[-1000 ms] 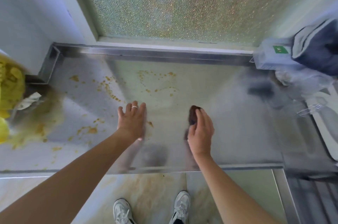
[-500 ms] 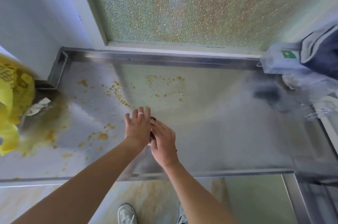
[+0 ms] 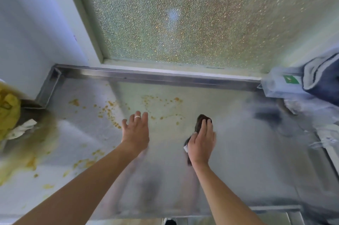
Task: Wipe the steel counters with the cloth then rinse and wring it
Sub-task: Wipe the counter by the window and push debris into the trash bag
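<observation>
A steel counter (image 3: 247, 151) fills the view, with orange-yellow spill spots (image 3: 108, 112) across its left and middle. My right hand (image 3: 201, 144) lies over a bunched dark cloth (image 3: 200, 119), fingers curved round it, holding it down on the steel at the centre. The cloth pokes out beyond my fingertips and again beside my wrist. My left hand (image 3: 136, 133), wearing a ring, rests flat on the counter to the left of the cloth, fingers spread, holding nothing.
A yellow bag (image 3: 7, 114) and crumpled paper (image 3: 23, 129) sit at the left edge beside a brownish smear. A translucent container with a green label (image 3: 280, 85) and dark blue fabric (image 3: 324, 81) crowd the right. A frosted window (image 3: 183, 13) stands behind the raised back rim.
My right hand swept the cloth left until it touched my left hand, then back right to the centre. My left hand stayed planted on the counter.
</observation>
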